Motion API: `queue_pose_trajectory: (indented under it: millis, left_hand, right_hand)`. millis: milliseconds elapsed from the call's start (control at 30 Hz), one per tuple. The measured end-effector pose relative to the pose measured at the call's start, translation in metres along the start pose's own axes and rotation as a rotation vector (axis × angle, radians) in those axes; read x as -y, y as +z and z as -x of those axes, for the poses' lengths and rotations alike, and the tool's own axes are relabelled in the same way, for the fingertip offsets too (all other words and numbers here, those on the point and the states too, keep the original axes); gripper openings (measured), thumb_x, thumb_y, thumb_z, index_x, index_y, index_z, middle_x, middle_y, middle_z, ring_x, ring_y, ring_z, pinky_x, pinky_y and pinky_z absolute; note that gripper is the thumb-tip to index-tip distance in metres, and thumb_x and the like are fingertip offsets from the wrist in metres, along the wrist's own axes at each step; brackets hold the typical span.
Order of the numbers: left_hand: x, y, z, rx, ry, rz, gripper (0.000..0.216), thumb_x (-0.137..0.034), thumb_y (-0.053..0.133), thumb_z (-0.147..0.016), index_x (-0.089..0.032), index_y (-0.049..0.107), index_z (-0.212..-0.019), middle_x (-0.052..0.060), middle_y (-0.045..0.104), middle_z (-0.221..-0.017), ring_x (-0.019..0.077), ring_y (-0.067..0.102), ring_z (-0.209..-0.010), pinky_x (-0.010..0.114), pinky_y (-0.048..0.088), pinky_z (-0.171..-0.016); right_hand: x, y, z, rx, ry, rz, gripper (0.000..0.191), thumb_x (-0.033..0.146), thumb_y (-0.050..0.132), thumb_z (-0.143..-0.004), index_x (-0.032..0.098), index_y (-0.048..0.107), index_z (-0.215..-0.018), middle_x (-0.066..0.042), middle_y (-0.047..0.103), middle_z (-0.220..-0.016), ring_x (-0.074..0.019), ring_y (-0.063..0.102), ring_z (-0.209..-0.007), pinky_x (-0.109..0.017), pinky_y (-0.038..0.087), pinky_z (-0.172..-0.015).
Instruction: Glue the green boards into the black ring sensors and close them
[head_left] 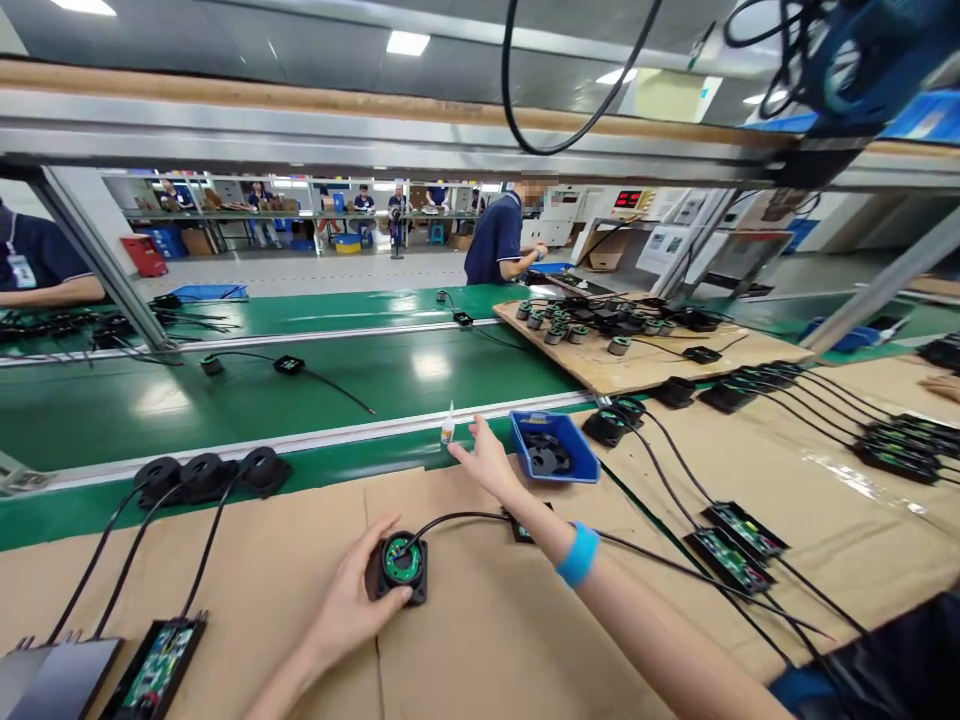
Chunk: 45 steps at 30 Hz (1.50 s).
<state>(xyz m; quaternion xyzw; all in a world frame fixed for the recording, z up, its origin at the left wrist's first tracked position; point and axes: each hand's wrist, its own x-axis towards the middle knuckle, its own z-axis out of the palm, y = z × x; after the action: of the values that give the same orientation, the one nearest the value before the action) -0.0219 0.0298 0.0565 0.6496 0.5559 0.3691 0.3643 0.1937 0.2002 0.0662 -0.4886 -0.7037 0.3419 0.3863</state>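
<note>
Hides most of a small black box behind the right forearm, with contents hard to make out, along with a stretch of the attached black cable. Covers the near-left rim of a round black housing with the left hand, gripping between thumb and fingers on the cardboard, with the green ring board upward. Holds the right hand open, thumb and forefinger spread just beside a small white bottle; cannot tell whether touching. Loses the grey cases at lower left past the picture's edge. Keeps loose black parts heaped in a blue bin, just right of that hand. Shows circuit boards inside an open black case, cut off at the bottom, and inside two more open cases at right. Meets a green strip and pale rail at the cardboard's far edge. Leaves bare cardboard between the left hand and three black housings.
</note>
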Motion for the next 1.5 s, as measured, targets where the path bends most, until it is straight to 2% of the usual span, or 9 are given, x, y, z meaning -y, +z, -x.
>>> queue_pose_trajectory:
  millis: [200, 433, 567, 733, 833, 967, 1167, 1367, 1500]
  left_hand:
    - [-0.021, 0.01, 0.004, -0.047, 0.058, -0.141, 0.048, -0.012, 0.072, -0.067, -0.025, 0.059, -0.112, 0.005, 0.068, -0.114, 0.0276, 0.063, -0.108, 0.044, 0.051, -0.093]
    - [-0.019, 0.022, 0.009, -0.101, 0.069, -0.281, 0.046, -0.017, 0.079, -0.066, -0.024, 0.056, -0.105, 0.005, 0.067, -0.103, 0.0278, 0.064, -0.097, 0.042, 0.054, -0.083]
    - [-0.028, 0.005, 0.011, -0.017, 0.084, -0.338, 0.056, -0.03, 0.085, -0.066, -0.023, 0.055, -0.113, 0.007, 0.067, -0.109, 0.0298, 0.065, -0.101, 0.043, 0.055, -0.084]
    - [-0.066, -0.023, -0.042, 0.093, 0.246, -0.447, 0.028, -0.037, 0.056, -0.093, -0.029, 0.058, -0.12, 0.005, 0.066, -0.119, 0.0257, 0.064, -0.109, 0.036, 0.054, -0.087]
    - [-0.096, 0.005, -0.113, 0.288, 0.4, -0.657, 0.025, -0.021, 0.046, -0.096, -0.022, 0.065, -0.113, 0.007, 0.068, -0.112, 0.0247, 0.066, -0.103, 0.035, 0.054, -0.086]
    - [-0.132, 0.085, -0.189, 0.437, 0.532, -0.821, 0.02, -0.014, 0.052, -0.094, -0.02, 0.069, -0.103, 0.008, 0.07, -0.107, 0.0237, 0.066, -0.102, 0.035, 0.053, -0.086]
    - [-0.15, 0.166, -0.223, 0.392, 0.451, -0.966, 0.03, -0.035, 0.064, -0.092, -0.014, 0.062, -0.113, 0.009, 0.064, -0.118, 0.025, 0.062, -0.109, 0.049, 0.05, -0.095]
    - [-0.159, 0.178, -0.22, 0.371, 0.339, -0.922, 0.031, -0.035, 0.062, -0.093, -0.015, 0.06, -0.117, 0.009, 0.064, -0.116, 0.0227, 0.065, -0.101, 0.045, 0.055, -0.088]
    - [-0.174, 0.14, -0.211, 0.297, 0.328, -0.788, 0.047, -0.039, 0.071, -0.086, -0.009, 0.056, -0.119, 0.015, 0.066, -0.112, 0.0261, 0.065, -0.1, 0.04, 0.054, -0.086]
  right_hand:
    - [0.042, -0.006, 0.088, 0.379, -0.199, 0.005, 0.012, 0.029, 0.057, -0.092, 0.023, 0.065, -0.096, -0.003, 0.072, -0.095, -0.0187, 0.067, -0.089, -0.03, 0.053, -0.08]
    - [0.037, -0.001, 0.109, 0.32, -0.18, 0.015, 0.013, 0.023, 0.053, -0.095, 0.02, 0.063, -0.088, -0.005, 0.068, -0.083, -0.0171, 0.063, -0.075, -0.026, 0.048, -0.068]
    - [0.036, 0.002, 0.11, 0.299, -0.177, 0.003, 0.015, 0.023, 0.052, -0.095, 0.019, 0.064, -0.088, -0.005, 0.067, -0.083, -0.0176, 0.063, -0.075, -0.027, 0.047, -0.067]
    - [0.039, 0.005, 0.112, 0.245, -0.212, 0.041, 0.012, 0.02, 0.057, -0.092, 0.02, 0.066, -0.085, -0.003, 0.069, -0.081, -0.0166, 0.064, -0.076, -0.026, 0.047, -0.071]
    - [0.036, 0.007, 0.11, 0.211, -0.241, 0.097, 0.007, 0.019, 0.063, -0.088, 0.022, 0.068, -0.083, -0.001, 0.07, -0.08, -0.017, 0.064, -0.076, -0.027, 0.046, -0.073]
    - [0.031, 0.011, 0.109, 0.186, -0.268, 0.17, 0.006, 0.025, 0.066, -0.087, 0.022, 0.068, -0.083, -0.001, 0.068, -0.076, -0.018, 0.063, -0.075, -0.028, 0.047, -0.074]
    - [0.025, 0.018, 0.107, 0.179, -0.359, 0.135, 0.004, 0.023, 0.064, -0.086, 0.022, 0.068, -0.086, -0.005, 0.073, -0.095, -0.0218, 0.066, -0.092, -0.031, 0.05, -0.087]
    - [0.028, 0.017, 0.109, 0.156, -0.337, 0.1, 0.008, 0.021, 0.061, -0.086, 0.02, 0.068, -0.089, -0.008, 0.073, -0.1, -0.0242, 0.066, -0.096, -0.034, 0.051, -0.088]
    - [0.032, 0.013, 0.111, 0.173, -0.317, 0.039, 0.012, 0.016, 0.058, -0.088, 0.018, 0.069, -0.093, -0.01, 0.071, -0.101, -0.0245, 0.065, -0.095, -0.035, 0.05, -0.085]
